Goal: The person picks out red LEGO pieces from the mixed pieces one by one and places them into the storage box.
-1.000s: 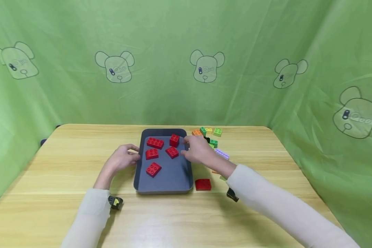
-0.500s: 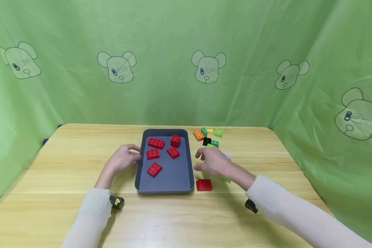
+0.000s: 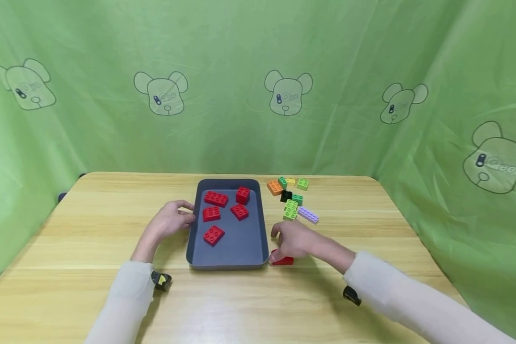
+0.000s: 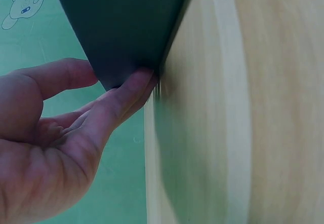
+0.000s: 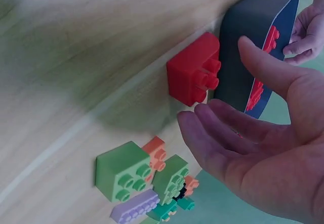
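My left hand touches the left wall of the dark grey tray. In the left wrist view, a fingertip meets the rim and other fingers lie lower on the wall. Outside the tray's near right corner lies a red toy brick with a rounded end. My right hand is over it, hiding part of it in the head view. The right wrist view shows its thumb and fingers spread around the red brick, with nothing pinched. Several red bricks lie inside the tray.
To the tray's right are a light green brick, a lilac brick, an orange brick, a black piece and other small bricks. Green curtain hangs behind the wooden table.
My right hand has left the tray's far right side and come nearer, down over the red brick outside it. My left hand stays against the tray.
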`<state>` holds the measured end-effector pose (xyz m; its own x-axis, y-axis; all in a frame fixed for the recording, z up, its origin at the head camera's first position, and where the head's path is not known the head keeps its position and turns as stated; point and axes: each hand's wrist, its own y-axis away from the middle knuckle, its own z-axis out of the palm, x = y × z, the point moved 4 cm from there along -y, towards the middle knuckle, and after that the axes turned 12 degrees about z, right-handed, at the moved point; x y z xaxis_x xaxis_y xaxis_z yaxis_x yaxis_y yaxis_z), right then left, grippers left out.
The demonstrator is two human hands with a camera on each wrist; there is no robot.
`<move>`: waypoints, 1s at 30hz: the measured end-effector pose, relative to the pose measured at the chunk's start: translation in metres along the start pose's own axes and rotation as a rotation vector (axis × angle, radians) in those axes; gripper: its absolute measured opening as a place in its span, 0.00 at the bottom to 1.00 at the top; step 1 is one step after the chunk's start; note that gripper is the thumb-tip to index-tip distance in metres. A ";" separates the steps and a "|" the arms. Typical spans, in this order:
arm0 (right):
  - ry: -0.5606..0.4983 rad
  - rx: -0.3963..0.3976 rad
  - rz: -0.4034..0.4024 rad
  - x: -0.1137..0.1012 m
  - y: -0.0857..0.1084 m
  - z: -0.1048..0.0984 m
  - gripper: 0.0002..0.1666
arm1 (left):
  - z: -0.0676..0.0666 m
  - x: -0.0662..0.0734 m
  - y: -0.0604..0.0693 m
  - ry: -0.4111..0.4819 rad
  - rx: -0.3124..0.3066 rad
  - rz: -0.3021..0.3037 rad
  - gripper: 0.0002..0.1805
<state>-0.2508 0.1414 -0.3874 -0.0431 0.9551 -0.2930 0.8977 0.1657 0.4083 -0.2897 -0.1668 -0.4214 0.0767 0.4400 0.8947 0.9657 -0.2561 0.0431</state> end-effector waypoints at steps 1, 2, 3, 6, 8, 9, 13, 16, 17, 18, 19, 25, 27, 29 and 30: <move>0.000 -0.007 -0.004 0.000 0.000 0.001 0.35 | 0.000 0.000 0.000 0.000 0.000 0.000 0.23; -0.002 -0.012 -0.007 0.000 0.001 0.002 0.36 | 0.000 0.000 0.000 -0.001 0.000 -0.001 0.23; -0.007 -0.017 -0.012 0.000 0.001 0.004 0.35 | 0.000 0.000 0.000 0.000 0.000 -0.001 0.23; -0.016 -0.024 -0.028 0.001 0.004 0.006 0.32 | 0.000 0.000 0.000 0.004 0.000 0.000 0.23; -0.018 -0.020 -0.042 0.000 0.005 0.007 0.30 | 0.000 0.000 0.000 0.004 0.000 0.000 0.23; -0.020 -0.017 -0.047 0.000 0.005 0.008 0.29 | 0.000 0.000 0.000 0.004 0.000 0.000 0.23; -0.029 0.021 -0.063 0.001 0.005 0.009 0.24 | 0.000 0.000 0.001 -0.003 0.002 -0.002 0.24; -0.041 0.062 -0.083 0.002 0.004 0.010 0.20 | 0.000 -0.001 0.001 -0.003 0.002 -0.005 0.24; -0.046 0.077 -0.087 0.002 0.004 0.011 0.18 | 0.000 -0.001 0.001 -0.002 0.002 -0.006 0.24; -0.051 0.091 -0.090 0.003 0.003 0.011 0.17 | 0.000 -0.001 0.001 -0.002 0.002 -0.006 0.23; -0.055 0.104 -0.093 0.003 0.002 0.012 0.16 | 0.000 -0.001 0.001 -0.004 0.002 -0.006 0.23; -0.118 0.155 -0.042 0.007 0.000 0.013 0.12 | 0.000 -0.001 0.000 -0.004 0.001 0.002 0.23; -0.137 0.169 -0.023 0.008 -0.001 0.012 0.11 | 0.000 0.000 0.000 -0.001 0.002 0.003 0.23; -0.152 0.177 -0.007 0.009 -0.002 0.012 0.10 | -0.001 0.000 0.001 0.000 0.002 0.002 0.23; -0.153 0.180 -0.002 0.010 -0.003 0.011 0.10 | -0.001 0.001 0.001 0.000 0.003 0.001 0.23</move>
<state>-0.2486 0.1472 -0.4011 0.0094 0.9042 -0.4269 0.9621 0.1082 0.2503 -0.2889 -0.1672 -0.4207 0.0774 0.4400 0.8947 0.9665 -0.2534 0.0410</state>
